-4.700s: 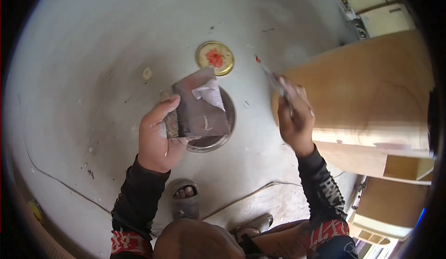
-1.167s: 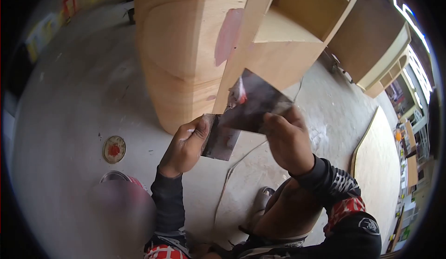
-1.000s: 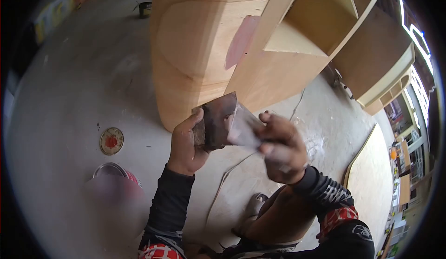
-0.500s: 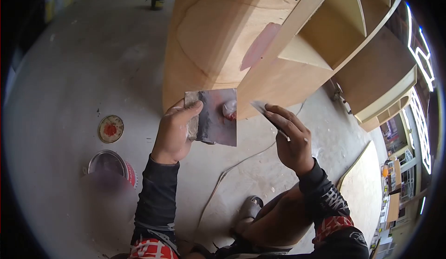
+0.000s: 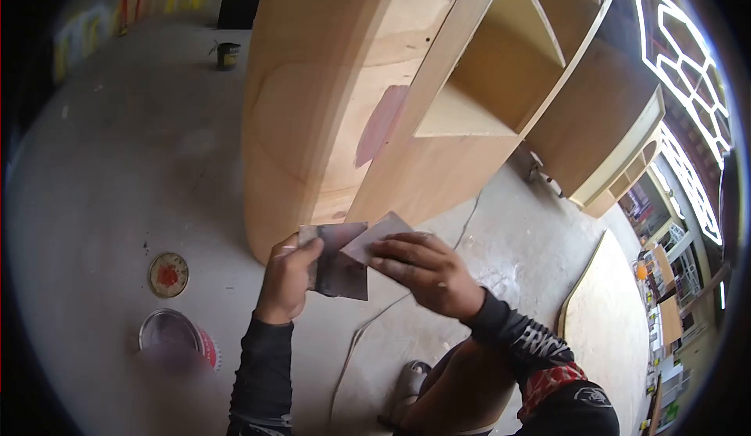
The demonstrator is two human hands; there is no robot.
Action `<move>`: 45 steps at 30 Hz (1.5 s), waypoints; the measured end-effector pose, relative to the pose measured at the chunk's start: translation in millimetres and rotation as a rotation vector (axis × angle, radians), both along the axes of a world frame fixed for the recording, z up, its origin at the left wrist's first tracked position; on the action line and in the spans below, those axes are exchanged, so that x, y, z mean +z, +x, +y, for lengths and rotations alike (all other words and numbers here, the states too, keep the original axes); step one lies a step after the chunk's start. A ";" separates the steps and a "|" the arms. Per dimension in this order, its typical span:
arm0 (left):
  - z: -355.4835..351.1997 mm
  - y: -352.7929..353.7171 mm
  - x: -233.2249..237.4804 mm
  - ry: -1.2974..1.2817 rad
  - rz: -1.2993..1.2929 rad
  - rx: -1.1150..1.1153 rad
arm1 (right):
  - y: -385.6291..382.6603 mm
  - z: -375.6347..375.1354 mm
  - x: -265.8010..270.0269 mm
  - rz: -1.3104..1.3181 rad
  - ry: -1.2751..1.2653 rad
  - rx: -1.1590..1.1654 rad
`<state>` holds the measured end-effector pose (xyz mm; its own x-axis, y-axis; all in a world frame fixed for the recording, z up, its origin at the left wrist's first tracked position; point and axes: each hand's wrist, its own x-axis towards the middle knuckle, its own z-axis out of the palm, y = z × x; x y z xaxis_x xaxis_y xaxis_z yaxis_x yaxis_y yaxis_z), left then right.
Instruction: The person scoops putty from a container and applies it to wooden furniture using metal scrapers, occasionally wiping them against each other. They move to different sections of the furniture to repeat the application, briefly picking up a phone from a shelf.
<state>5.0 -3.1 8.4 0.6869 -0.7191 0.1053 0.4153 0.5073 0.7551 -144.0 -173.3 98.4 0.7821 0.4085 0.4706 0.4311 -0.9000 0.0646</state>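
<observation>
My left hand (image 5: 285,278) grips a flat square plate (image 5: 353,279) by its left edge, thumb on top. Dark and pinkish smears mark the plate's face. My right hand (image 5: 430,270) pinches a thin flat scraper blade (image 5: 379,232), whose lower left corner lies over the plate. The blade hides the part of the plate where any filler might lie. Just beyond both hands stands a wooden cabinet (image 5: 297,123), with a pink patch of filler (image 5: 381,125) on its face near the edge.
An open can (image 5: 205,346) and a round lid (image 5: 168,275) with a red smear are on the floor at left. A cable (image 5: 356,342) runs across the floor. A pale board (image 5: 606,334) lies at right, and a dark small tub (image 5: 227,56) stands far back.
My right hand has moved left, bringing its blade from apart to over the plate. The plate sits lower in view, and the camera view has shifted, showing more of the cabinet's upper part.
</observation>
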 end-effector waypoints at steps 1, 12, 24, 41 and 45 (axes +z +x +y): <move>1.3 -1.9 4.2 -0.075 0.089 -0.026 | 0.0 3.9 2.7 0.083 -0.039 -0.002; -4.3 -3.3 1.4 -0.376 0.499 -0.261 | 2.7 9.0 -20.9 0.025 0.278 -0.047; -17.0 -20.6 14.8 -0.107 -0.206 0.577 | -12.4 -4.2 -23.0 0.457 2.058 -0.203; -26.8 -13.2 5.3 -0.148 0.427 -0.158 | -12.0 -1.0 -29.3 -0.250 0.492 0.171; -18.3 -11.3 6.9 -0.270 0.434 -0.165 | -4.2 -2.0 -36.4 -0.013 0.374 -0.110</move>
<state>-6.3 -21.5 15.3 0.5883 -0.8080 0.0324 0.7512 0.5609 0.3480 -148.2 -175.4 62.1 0.8045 0.1211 0.5815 0.3325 -0.9031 -0.2719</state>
